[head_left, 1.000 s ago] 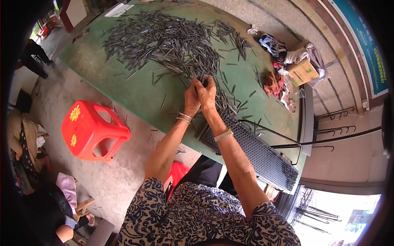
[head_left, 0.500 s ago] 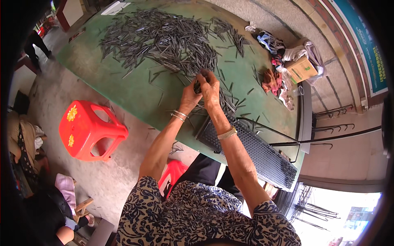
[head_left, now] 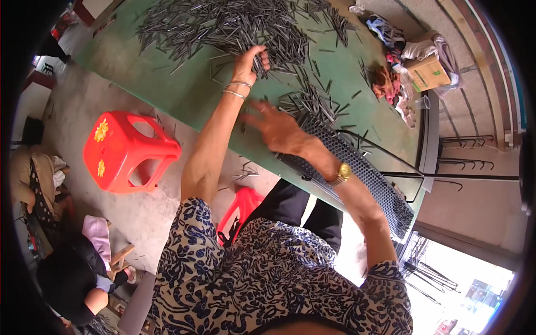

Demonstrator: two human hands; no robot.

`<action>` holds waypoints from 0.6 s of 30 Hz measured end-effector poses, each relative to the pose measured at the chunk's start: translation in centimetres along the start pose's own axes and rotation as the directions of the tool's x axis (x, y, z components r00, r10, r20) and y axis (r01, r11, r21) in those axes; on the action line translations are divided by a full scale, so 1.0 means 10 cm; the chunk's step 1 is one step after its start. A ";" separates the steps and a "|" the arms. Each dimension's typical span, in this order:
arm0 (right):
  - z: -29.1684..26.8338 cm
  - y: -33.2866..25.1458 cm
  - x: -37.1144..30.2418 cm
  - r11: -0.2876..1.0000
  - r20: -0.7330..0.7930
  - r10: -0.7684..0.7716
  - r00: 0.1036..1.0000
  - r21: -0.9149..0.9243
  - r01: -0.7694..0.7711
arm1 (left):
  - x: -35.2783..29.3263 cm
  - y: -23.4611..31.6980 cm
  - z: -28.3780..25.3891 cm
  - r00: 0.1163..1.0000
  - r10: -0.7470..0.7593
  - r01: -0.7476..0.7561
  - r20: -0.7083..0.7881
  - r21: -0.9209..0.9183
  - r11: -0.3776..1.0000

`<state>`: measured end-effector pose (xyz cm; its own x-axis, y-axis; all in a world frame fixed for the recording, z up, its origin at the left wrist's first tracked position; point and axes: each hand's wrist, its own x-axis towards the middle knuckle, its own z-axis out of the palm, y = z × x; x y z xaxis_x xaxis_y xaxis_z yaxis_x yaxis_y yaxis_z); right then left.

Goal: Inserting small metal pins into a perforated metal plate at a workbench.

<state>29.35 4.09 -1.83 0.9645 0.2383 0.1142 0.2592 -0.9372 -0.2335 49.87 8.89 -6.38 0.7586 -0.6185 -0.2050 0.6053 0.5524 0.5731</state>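
My left hand is closed around a bunch of thin dark rods at the near side of a big heap of the same rods on the green table. Lower and to the right, my right hand hangs over the table's near edge, fingers apart and a little blurred, with nothing visible in it. Beneath its wrist lies a long dark tray full of small holes, slanting toward the right. A smaller pile of rods lies just beyond that tray.
A red plastic stool stands on the floor at left, another red stool by my legs. Cloths and a cardboard box lie at the table's far right. A black metal bar crosses above the tray. Someone sits at lower left.
My hands have come apart: the left keeps a bunch of rods near the heap, while the right has drawn back toward me and opened. The view has shifted slightly.
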 end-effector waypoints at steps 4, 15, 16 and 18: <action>0.23 -0.02 0.00 0.924 0.355 -0.247 0.902 -0.193 0.329 | -0.16 0.19 0.08 0.999 0.018 -0.016 0.050 -0.038 0.999; 0.00 1.24 0.33 0.936 0.229 0.162 0.960 -0.345 -0.075 | -0.47 -0.07 0.00 0.998 -0.051 0.044 -0.029 -0.209 0.977; 0.00 1.31 0.31 0.924 0.051 0.302 0.952 -0.261 -0.279 | -0.46 -0.17 0.05 0.998 -0.046 0.034 -0.051 -0.226 0.973; -0.09 1.12 0.31 0.869 0.152 0.307 0.940 0.358 -0.342 | -0.49 -0.23 0.08 0.996 -0.024 0.000 -0.086 -0.261 0.965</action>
<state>35.17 -5.88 -3.22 0.9935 -0.0250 -0.1112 -0.0860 -0.8047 -0.5874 44.53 10.23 -6.12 0.7620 -0.5809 -0.2861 0.6475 0.6789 0.3462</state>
